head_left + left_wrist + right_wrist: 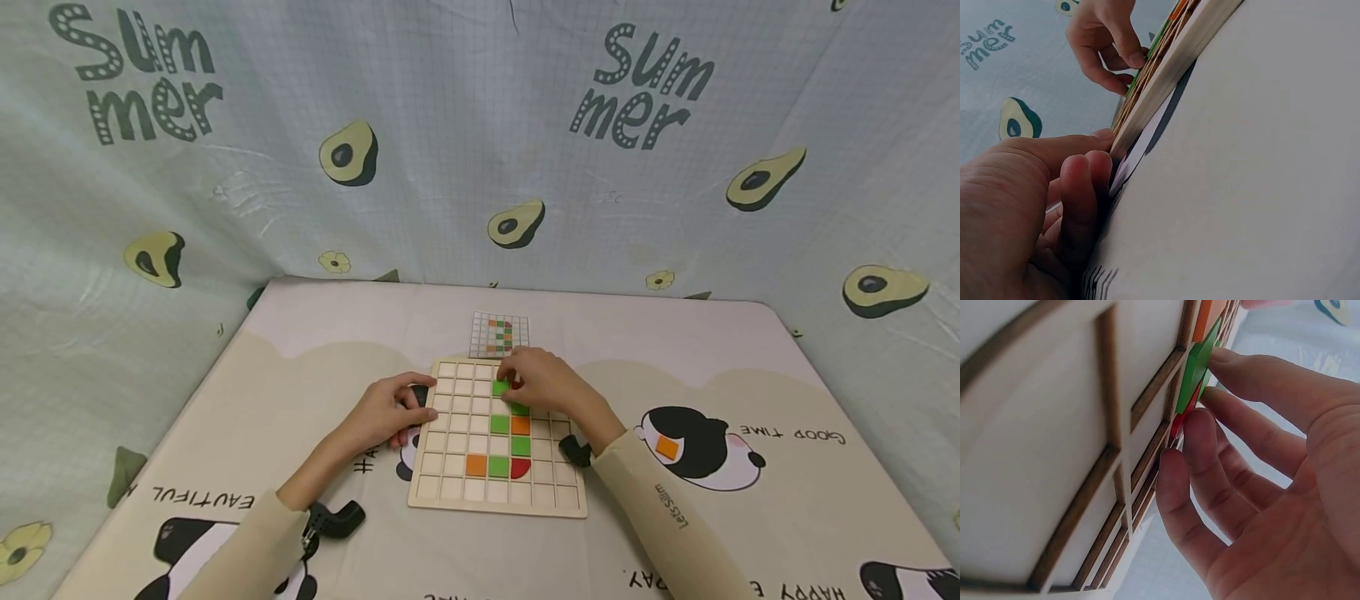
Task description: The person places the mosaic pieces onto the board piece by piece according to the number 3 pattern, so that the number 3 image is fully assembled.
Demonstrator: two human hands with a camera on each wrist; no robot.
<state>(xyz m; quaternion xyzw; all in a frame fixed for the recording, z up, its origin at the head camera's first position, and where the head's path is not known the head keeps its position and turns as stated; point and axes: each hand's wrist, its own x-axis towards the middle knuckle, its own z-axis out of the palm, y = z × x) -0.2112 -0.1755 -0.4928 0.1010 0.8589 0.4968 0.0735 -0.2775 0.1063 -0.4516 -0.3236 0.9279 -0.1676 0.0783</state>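
Note:
A square wooden grid board (pixel 457 497) lies on the table with green, orange and red tiles in several cells. My left hand (pixel 386 408) holds the board's left edge, thumb and a fingertip right at the frame; its other fingers curl beside it (pixel 1079 187). Over the board's upper part, my right hand (pixel 543 379) pinches a green tile (pixel 500 387) between thumb and index finger. Up close, another green tile (pixel 1194 372) stands tilted by the thumb, and a red piece (pixel 1177 425) shows behind it. The right hand partly hides the tiles beneath it.
A small printed pattern card (pixel 498 333) lies just beyond the board. To the right, a loose orange tile (pixel 667 447) rests on the printed tablecloth (pixel 750 533). Behind the table hangs a cloth (pixel 420 225) with avocado prints.

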